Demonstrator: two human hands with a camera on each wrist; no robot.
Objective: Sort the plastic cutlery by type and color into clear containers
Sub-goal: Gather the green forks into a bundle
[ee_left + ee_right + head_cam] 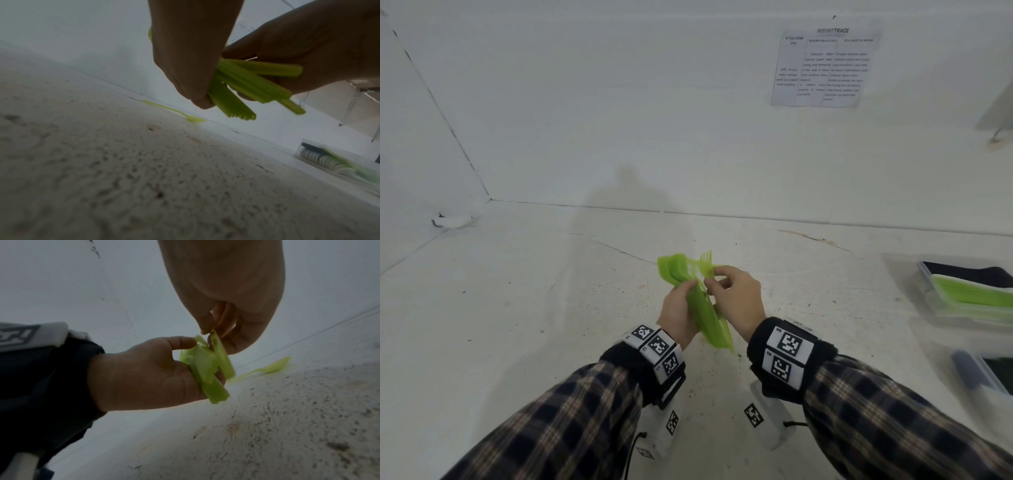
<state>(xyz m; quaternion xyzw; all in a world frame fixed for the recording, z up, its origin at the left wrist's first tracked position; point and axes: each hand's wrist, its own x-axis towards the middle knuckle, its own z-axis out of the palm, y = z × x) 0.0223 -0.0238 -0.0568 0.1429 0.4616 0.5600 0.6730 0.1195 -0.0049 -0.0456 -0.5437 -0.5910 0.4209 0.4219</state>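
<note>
A bundle of lime-green plastic cutlery [705, 308], spoon bowls and a fork's tines at its far end, is gripped in my left hand [683, 308] above the table's middle. My right hand [714, 279] pinches one green piece at the top of that bundle, thumb and fingertips closed on it [213, 339]. In the left wrist view the handles [236, 91] fan out below my left palm. A single green spoon [176, 112] lies flat on the table beyond the hands, and the right wrist view shows that spoon [271, 368] too.
Two clear containers stand at the right edge: the farther one [935, 308] holds green cutlery, the nearer one [976, 373] holds dark pieces. A printed sheet [822, 68] hangs on the back wall. The white table [534, 308] runs to walls at the left and back.
</note>
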